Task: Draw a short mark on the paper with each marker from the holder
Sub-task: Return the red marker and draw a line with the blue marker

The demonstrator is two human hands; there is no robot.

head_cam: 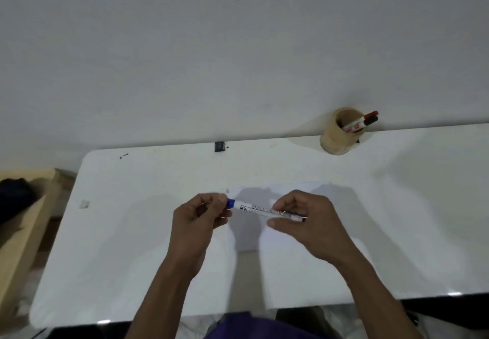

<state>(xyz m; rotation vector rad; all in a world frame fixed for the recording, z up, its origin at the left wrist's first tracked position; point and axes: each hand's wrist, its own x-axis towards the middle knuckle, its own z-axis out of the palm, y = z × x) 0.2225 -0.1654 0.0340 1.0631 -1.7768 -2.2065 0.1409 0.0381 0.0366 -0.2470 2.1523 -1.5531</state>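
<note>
Flanking paper (pixel 277 193): holder (pixel 336 137), box (pixel 23 222).

A white-barrelled marker (pixel 264 210) with a blue end and black printing along its side lies nearly level in the air above the paper (pixel 288 233), blue end to the left and tilted slightly down to the right. The paper, a white sheet, lies flat on the table. Far back on the right stands the holder (pixel 337 137), a round tan cup, upright, with a red-capped marker (pixel 366 118) and a black-capped marker (pixel 370 121) leaning out over its right rim.
</note>
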